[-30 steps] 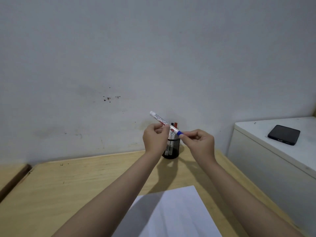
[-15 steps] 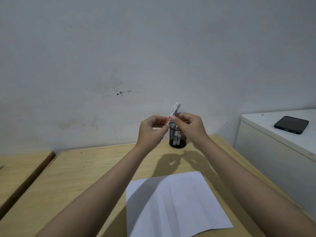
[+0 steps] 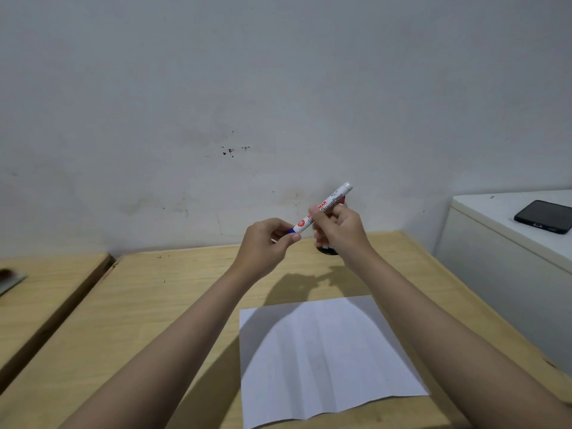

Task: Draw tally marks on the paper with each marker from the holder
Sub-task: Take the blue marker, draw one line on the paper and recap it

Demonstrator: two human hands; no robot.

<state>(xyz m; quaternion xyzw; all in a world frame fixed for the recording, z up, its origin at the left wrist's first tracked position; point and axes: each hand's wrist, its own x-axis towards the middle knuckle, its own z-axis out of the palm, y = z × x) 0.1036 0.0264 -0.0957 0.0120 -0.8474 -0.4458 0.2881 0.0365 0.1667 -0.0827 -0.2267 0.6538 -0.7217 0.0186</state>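
Note:
I hold a white marker point(image 3: 332, 202) with red lettering and a blue cap slantwise in the air above the wooden table point(image 3: 173, 305). My right hand point(image 3: 339, 230) grips its barrel. My left hand point(image 3: 266, 243) pinches the blue cap end at the lower left. The black mesh holder point(image 3: 328, 249) is almost wholly hidden behind my right hand; only its base shows. A white sheet of paper point(image 3: 325, 354), creased and blank, lies flat on the table below my hands.
A white cabinet point(image 3: 501, 252) stands at the right with a black phone point(image 3: 543, 216) on top. A second wooden surface point(image 3: 40, 292) lies at the left across a gap, with a blurred object point(image 3: 7, 278) at its edge. The wall rises right behind the table.
The marker has been turned around: its blue cap, earlier in my right fingers, is now in my left fingers, and my right hand holds the barrel. The view has tilted down and shows more paper.

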